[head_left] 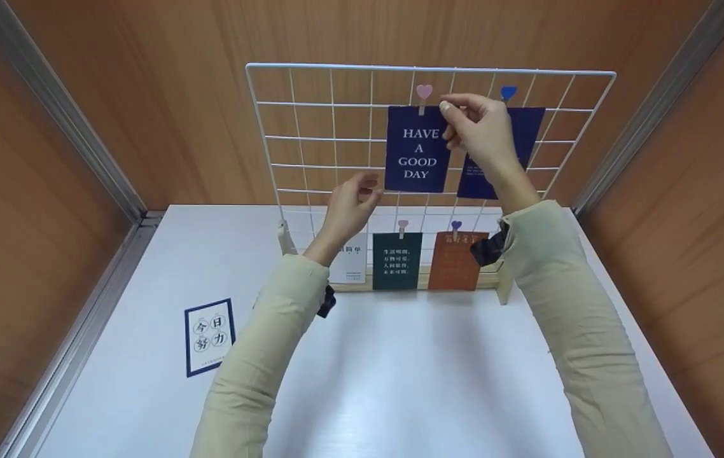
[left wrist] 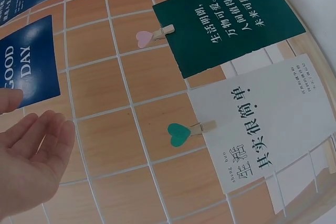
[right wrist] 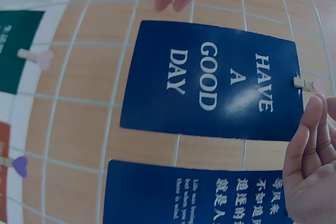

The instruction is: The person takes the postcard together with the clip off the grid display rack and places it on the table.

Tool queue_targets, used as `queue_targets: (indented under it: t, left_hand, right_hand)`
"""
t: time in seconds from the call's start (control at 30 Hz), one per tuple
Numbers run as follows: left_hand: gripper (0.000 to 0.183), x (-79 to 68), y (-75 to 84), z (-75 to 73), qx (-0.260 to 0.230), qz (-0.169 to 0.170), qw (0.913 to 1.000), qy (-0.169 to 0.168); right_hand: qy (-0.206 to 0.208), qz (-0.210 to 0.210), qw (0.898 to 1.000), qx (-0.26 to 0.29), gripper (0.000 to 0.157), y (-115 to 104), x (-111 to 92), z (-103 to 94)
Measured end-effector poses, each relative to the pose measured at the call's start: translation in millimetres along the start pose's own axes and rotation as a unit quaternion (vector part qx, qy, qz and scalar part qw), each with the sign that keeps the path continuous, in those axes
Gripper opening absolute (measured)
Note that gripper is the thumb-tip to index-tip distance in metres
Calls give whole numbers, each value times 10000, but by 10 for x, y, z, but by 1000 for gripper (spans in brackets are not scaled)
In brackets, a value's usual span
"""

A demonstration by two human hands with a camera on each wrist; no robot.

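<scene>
A dark blue card [head_left: 414,170] reading "HAVE A GOOD DAY" hangs on a white wire grid [head_left: 311,65], held by a clip with a pink heart [head_left: 424,92]. My right hand [head_left: 483,130] pinches at the card's upper right corner, thumb and index tips close together near the clip [right wrist: 300,83]; that corner is partly hidden by the fingers. Near the card's lower left corner, my left hand [head_left: 350,207] has loosely bent fingers with nothing between them. In the left wrist view its thumb [left wrist: 9,99] overlaps the card's lower edge.
Another blue card [head_left: 530,130] hangs at right under a blue heart clip [head_left: 508,93], partly behind my right hand. Lower down are white [left wrist: 262,129], green [head_left: 397,261] and orange [head_left: 454,264] cards. A blue-bordered card [head_left: 209,337] lies on the white table [head_left: 146,267] at left.
</scene>
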State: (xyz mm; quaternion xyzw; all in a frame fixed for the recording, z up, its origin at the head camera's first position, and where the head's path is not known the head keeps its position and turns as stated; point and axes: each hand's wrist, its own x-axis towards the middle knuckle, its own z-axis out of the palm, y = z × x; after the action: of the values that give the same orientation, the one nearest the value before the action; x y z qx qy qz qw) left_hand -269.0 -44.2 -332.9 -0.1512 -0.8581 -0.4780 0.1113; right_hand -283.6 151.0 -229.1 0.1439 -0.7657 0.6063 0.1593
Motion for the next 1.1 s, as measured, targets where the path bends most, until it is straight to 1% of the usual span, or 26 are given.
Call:
queue_targets:
  t: [0.13, 0.33, 0.5, 0.67, 0.77, 0.93, 1.1]
  left_hand:
    - [34, 24, 7, -18, -196, -101, 9997, -58]
    - [34, 40, 3, -23, -404, -132, 9988, -252]
    - [32, 43, 23, -16, -604, -92, 9977, -289]
    - [29, 53, 32, -9, -813, -75, 9963, -261]
    - [28, 52, 40, -6, -873, -116, 9958, -239]
    - [27, 52, 47, 12, -962, -135, 9950, -247]
    - [23, 64, 37, 37, -957, -3, 9953, -146]
  right_hand:
    - [-5, 68, 9999, 83, 27, -45, 10, 67]
    - [-60, 428, 9983, 403, 30, -54, 47, 119]
    - [-27, 724, 9948, 715, 30, -89, 65, 149]
    - [-93, 791, 9903, 1141, 26, -134, 81, 193]
    - [-56, 858, 9878, 1296, 25, -153, 92, 215]
    - [73, 924, 9872, 1297, 22, -146, 117, 244]
    - [160, 886, 9890, 1170, 19, -140, 142, 253]
